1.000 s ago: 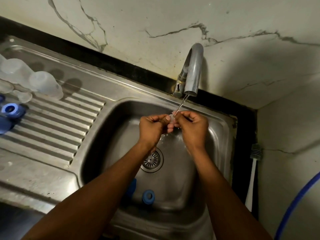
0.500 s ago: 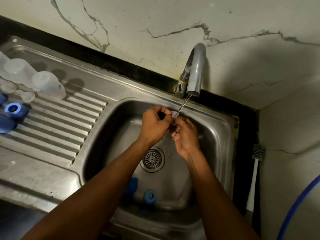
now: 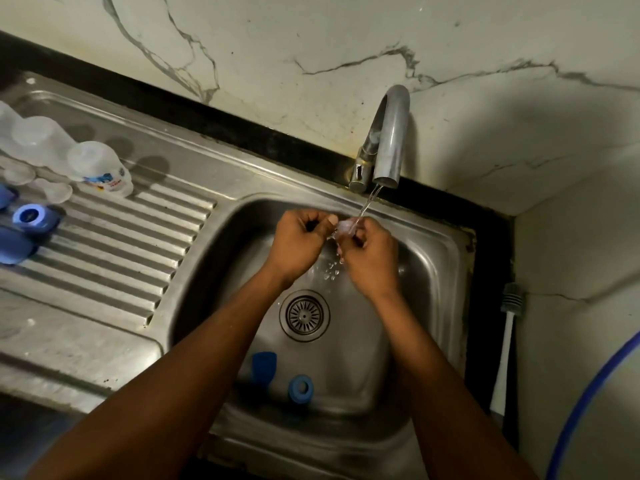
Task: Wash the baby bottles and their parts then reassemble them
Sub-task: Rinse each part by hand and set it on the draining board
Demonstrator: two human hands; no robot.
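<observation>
So: L hand (image 3: 300, 244) & R hand (image 3: 372, 259), fingers curled, both pinch clear teat (image 3: 347, 226) under tap (image 3: 388, 140) stream, over sink (image 3: 437, 278).

Clear part (image 3: 347, 226) blurred, blue cap (image 3: 10, 245) cut off

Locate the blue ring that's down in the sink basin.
Head view: the blue ring lies on the basin floor near the front wall, below the drain, just right of a blue cap.
</observation>
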